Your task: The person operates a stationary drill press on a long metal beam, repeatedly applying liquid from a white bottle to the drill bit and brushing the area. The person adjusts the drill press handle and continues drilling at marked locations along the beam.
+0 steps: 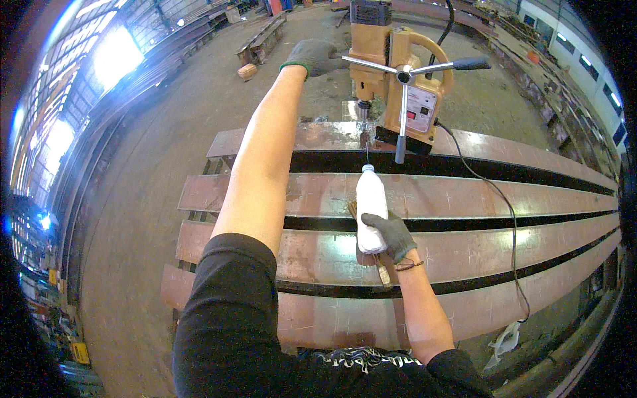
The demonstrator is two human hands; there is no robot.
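A tan magnetic drill [415, 93] stands on the farthest steel beam [318, 137]. My left hand [315, 57], in a grey glove, is closed round the end of the drill's left feed lever [368, 64]. In my gloved right hand [393, 235] is a white plastic squeeze bottle [371, 202], tilted with its cap toward the drill bit [363, 109]. A thin line, a nozzle or a jet of liquid, runs from the cap toward the bit; I cannot tell which. Wet patches show on the steel around the bit. A brush [383, 272] lies partly hidden under the bottle.
Several reddish-brown steel beams [464, 255] lie side by side with dark gaps between them. A black power cord [514, 232] runs from the drill across them. A clear plastic bag [505, 341] hangs low at the right. Metal stock [262, 36] lies on the floor beyond.
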